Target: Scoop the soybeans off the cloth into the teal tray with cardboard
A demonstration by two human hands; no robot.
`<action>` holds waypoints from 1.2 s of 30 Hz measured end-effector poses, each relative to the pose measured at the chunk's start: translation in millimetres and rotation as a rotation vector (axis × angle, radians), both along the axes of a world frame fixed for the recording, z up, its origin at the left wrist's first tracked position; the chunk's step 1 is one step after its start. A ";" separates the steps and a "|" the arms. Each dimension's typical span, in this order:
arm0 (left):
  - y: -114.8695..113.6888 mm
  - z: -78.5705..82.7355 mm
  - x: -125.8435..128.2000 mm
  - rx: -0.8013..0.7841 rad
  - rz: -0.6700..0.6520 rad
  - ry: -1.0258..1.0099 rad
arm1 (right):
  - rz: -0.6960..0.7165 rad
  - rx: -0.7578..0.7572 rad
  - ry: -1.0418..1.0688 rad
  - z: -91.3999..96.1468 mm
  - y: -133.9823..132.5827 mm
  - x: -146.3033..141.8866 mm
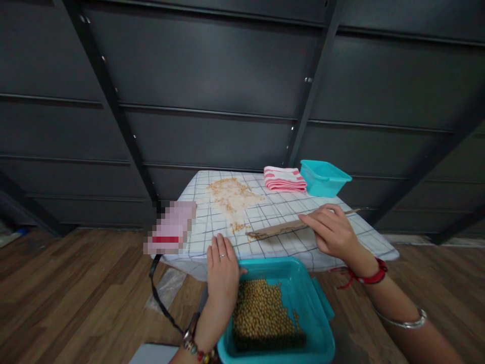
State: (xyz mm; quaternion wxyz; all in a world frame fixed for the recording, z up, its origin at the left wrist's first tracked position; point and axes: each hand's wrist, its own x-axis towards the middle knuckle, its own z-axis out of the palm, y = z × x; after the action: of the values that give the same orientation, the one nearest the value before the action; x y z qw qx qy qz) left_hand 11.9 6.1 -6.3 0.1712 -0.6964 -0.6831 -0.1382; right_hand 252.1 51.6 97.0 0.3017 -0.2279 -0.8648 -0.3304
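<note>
My right hand [335, 233] grips a strip of cardboard [282, 228], its far end resting low over the checked tablecloth [273, 210] beside a few loose soybeans [238, 227]. With fingers stretched out, my left hand [223, 268] lies at the table's front edge, against the left rim of a teal basin [299, 268]. Inside that basin is a heap of soybeans [261, 308]. Farther back on the cloth, more soybeans [229, 189] are scattered over a pale, grainy spread [237, 205].
A folded pink-and-white towel [284, 179] and a second teal basin [325, 178] stand at the back right of the table. At its left edge is a blurred-out pink object [172, 225] with a black strap [153, 283]. A dark panelled wall [212, 60] rises behind.
</note>
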 end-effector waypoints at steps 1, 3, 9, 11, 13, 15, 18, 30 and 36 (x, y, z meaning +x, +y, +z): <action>-0.3 0.5 0.2 -0.007 0.003 -0.002 | 0.001 -0.004 0.001 -0.1 -1.1 0.6; -0.8 2.0 0.5 -0.028 0.014 0.003 | 0.001 -0.008 0.010 0.6 -3.2 2.7; -1.8 3.8 -0.8 -0.067 -0.002 -0.008 | -0.051 -0.022 0.027 5.2 -2.8 6.1; -1.9 4.0 -1.1 -0.072 0.000 -0.027 | -0.068 -0.048 0.011 7.3 -1.5 4.6; -2.0 4.8 -0.9 -0.074 -0.005 -0.047 | -0.088 -0.081 -0.004 10.3 -0.7 2.4; -2.2 6.2 -0.5 -0.083 -0.011 -0.068 | -0.105 -0.110 -0.018 14.2 -0.5 -0.1; -2.7 8.2 0.1 -0.096 -0.011 -0.082 | -0.146 -0.169 -0.034 20.2 -0.6 -3.7; -3.1 6.9 -0.9 -0.057 -0.025 -0.069 | -0.173 -0.205 -0.052 28.3 11.5 -21.5; -3.2 8.5 0.6 -0.042 -0.012 -0.082 | -0.166 -0.256 -0.075 32.1 1.4 -24.1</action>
State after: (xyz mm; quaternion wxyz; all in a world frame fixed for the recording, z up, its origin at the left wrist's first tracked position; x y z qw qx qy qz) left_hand 12.5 3.0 2.2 0.1275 -0.6977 -0.6880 -0.1535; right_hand 228.0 53.1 129.1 0.2090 -0.3228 -0.8887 -0.2495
